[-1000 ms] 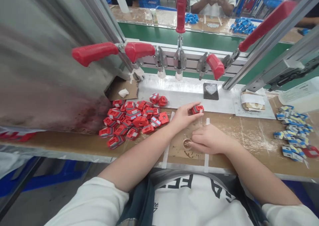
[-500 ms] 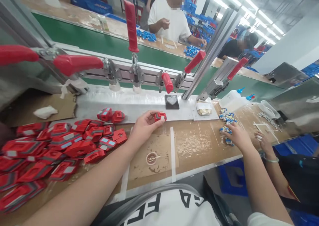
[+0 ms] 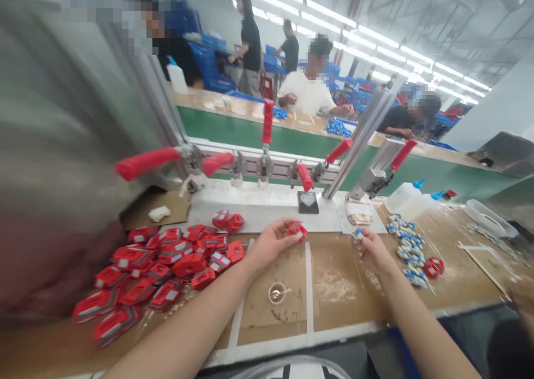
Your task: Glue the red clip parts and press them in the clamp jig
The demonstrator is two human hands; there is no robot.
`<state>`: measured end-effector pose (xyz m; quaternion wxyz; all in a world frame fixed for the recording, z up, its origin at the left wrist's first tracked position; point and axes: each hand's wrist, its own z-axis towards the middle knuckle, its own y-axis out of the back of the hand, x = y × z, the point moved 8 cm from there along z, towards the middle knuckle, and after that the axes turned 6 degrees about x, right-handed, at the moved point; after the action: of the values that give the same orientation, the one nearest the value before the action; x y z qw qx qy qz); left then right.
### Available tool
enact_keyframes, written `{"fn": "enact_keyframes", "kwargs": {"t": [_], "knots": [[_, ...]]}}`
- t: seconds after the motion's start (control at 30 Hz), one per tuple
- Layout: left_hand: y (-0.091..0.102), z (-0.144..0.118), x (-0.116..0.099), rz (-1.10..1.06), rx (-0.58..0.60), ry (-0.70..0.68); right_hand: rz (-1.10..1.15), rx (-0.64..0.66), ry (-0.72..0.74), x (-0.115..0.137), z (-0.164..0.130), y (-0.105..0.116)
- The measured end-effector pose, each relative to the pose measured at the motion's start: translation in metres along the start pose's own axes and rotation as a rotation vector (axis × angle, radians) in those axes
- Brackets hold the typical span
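My left hand [image 3: 270,244] holds a small red plastic part [image 3: 297,229] above the brown worktop. My right hand [image 3: 372,250] pinches a small blue and white part [image 3: 357,235] a little to the right of it. A heap of the same red parts [image 3: 167,265] lies to the left of my left arm. A pile of blue and white parts [image 3: 408,249] lies to the right of my right hand. A small round cup [image 3: 277,293] sits on the worktop below and between my hands.
A metal fixture with several red-handled toggle clamps [image 3: 267,124] runs behind a white plate [image 3: 258,206]; a dark block [image 3: 308,202] sits on it. White squeeze bottles [image 3: 404,199] stand at the right. Behind a green conveyor [image 3: 258,131], other people work.
My right hand left the pile at the right and came back toward the middle with a blue and white part. The camera swung up and left; my left hand still holds the red part.
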<state>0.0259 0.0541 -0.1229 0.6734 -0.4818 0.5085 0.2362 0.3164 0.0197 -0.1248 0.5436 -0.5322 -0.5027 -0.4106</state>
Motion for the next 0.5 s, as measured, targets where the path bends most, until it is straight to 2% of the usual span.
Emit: {"fn": "enact_keyframes", "kwargs": {"t": [0.1, 0.2, 0.33, 0.5], "knots": [[-0.007, -0.004, 0.002, -0.067, 0.073, 0.019, 0.162, 0.150, 0.009, -0.018, 0.020, -0.057], [-0.012, -0.006, 0.002, -0.147, 0.134, 0.017, 0.169, 0.263, 0.021, -0.017, 0.031, -0.097], [-0.009, -0.007, 0.003, -0.201, 0.118, 0.019, 0.142, 0.286, 0.092, -0.003, 0.038, -0.120], [-0.014, -0.008, 0.006, -0.160, 0.198, 0.041, 0.028, 0.261, 0.204, 0.011, 0.039, -0.127]]}}
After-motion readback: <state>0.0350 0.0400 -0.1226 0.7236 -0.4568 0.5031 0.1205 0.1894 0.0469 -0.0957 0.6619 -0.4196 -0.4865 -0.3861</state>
